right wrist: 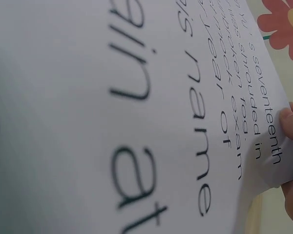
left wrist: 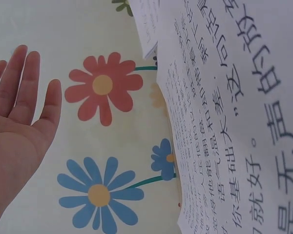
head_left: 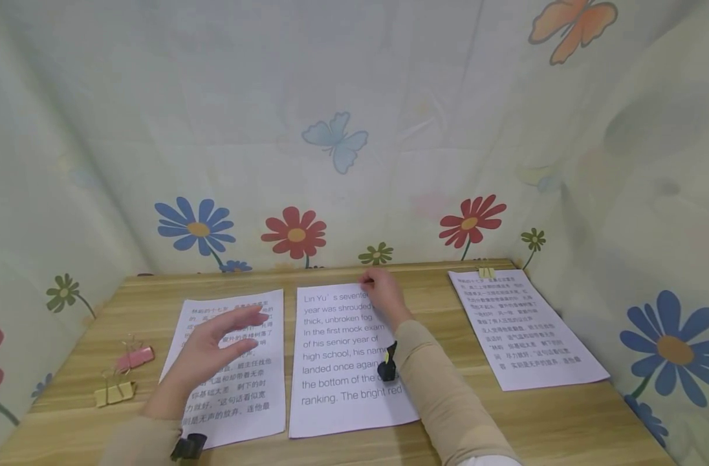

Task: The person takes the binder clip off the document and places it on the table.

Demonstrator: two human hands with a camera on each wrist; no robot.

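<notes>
Pinching English sheet (head_left: 345,362), right hand (head_left: 383,294)

We are finding three printed sheets lying side by side on the table (head_left: 506,427): the left sheet (head_left: 255,395), the middle sheet (head_left: 337,362) just beside it, and the right sheet (head_left: 520,323) lying well apart toward the right edge. We are noting two binder clips (head_left: 124,375) sitting left of the left sheet, one behind the other, and a third clip (head_left: 486,272) sitting on the far edge of the right sheet. We are recording the left hand (head_left: 206,356) hovering over the left sheet and the right hand (head_left: 383,294) pinching the far right corner of the middle sheet.
</notes>
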